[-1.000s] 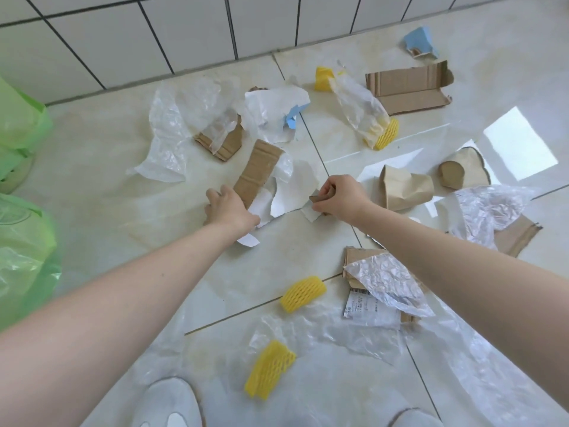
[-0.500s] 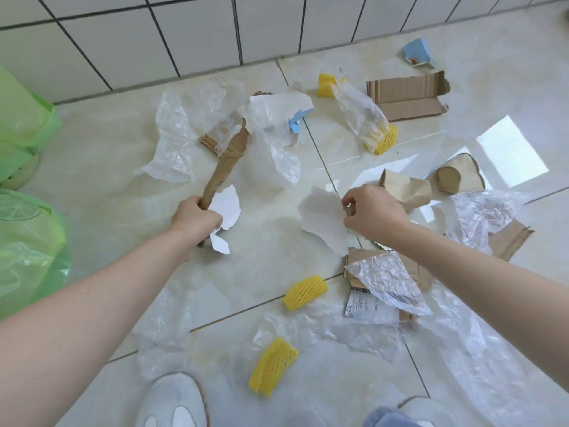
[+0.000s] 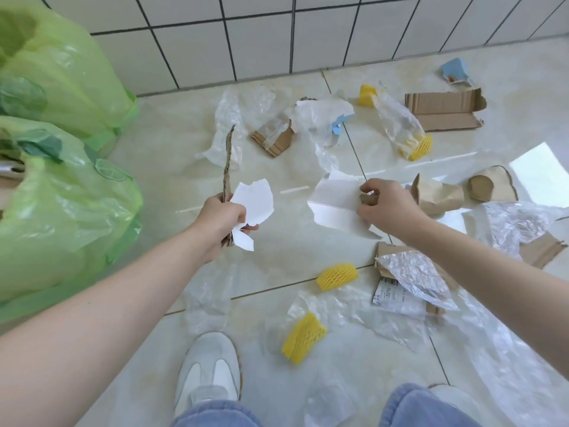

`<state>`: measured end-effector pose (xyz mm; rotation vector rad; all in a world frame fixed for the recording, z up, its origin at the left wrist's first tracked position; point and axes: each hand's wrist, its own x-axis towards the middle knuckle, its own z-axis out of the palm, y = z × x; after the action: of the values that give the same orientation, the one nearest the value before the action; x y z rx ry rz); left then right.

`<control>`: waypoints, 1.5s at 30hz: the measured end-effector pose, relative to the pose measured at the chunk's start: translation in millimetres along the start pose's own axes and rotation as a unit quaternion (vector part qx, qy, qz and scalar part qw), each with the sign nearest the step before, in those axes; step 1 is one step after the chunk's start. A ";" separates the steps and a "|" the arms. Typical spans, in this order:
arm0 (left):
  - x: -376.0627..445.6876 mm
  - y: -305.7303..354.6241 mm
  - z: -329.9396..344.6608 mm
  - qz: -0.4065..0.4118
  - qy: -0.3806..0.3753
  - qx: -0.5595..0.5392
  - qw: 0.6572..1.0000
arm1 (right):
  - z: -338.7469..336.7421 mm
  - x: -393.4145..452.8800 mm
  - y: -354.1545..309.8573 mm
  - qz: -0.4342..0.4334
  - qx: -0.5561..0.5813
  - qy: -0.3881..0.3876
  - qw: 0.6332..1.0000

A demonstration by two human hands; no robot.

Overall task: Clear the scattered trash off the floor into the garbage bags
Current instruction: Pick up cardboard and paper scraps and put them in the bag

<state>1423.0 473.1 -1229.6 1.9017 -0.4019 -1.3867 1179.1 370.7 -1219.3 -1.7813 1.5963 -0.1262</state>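
Observation:
My left hand [image 3: 220, 220] grips a long strip of brown cardboard [image 3: 228, 163], seen edge-on, together with a torn piece of white paper [image 3: 255, 201], lifted above the floor. To its right, my right hand [image 3: 383, 208] pinches a larger white paper sheet [image 3: 334, 201] and a small brown scrap [image 3: 368, 198]. Two green garbage bags stand at the left: the near bag [image 3: 61, 217] and the far bag [image 3: 58, 69] against the wall. Scattered trash covers the tiled floor.
Yellow foam nets [image 3: 337, 275] [image 3: 303, 337] lie near my white shoe [image 3: 209, 371]. Clear plastic film [image 3: 409, 272], cardboard pieces [image 3: 443, 110] [image 3: 274, 138], crumpled brown paper [image 3: 440, 195] and a blue scrap [image 3: 455, 70] lie ahead and right. A tiled wall [image 3: 277, 35] bounds the far side.
Both hands have lifted their paper and cardboard off the floor. The view has swung left, bringing both green bags further into sight, and my left hand has moved toward them.

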 end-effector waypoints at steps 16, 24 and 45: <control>-72.1 49.9 -118.8 0.095 0.118 -0.160 0.975 | 46.4 -9.7 -175.8 0.027 0.272 -0.247 0.930; -89.5 53.6 -220.9 0.155 0.252 -0.209 0.932 | 93.4 -21.9 -286.5 -0.071 0.264 -0.304 0.913; -79.1 6.8 -292.8 0.035 0.357 0.145 0.922 | 180.4 -55.2 -414.3 -0.278 0.002 -0.384 0.881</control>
<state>1662.9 628.4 -1127.9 2.4441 -0.3098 -0.5225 1601.8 485.2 -1095.2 -1.8972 0.5071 0.2835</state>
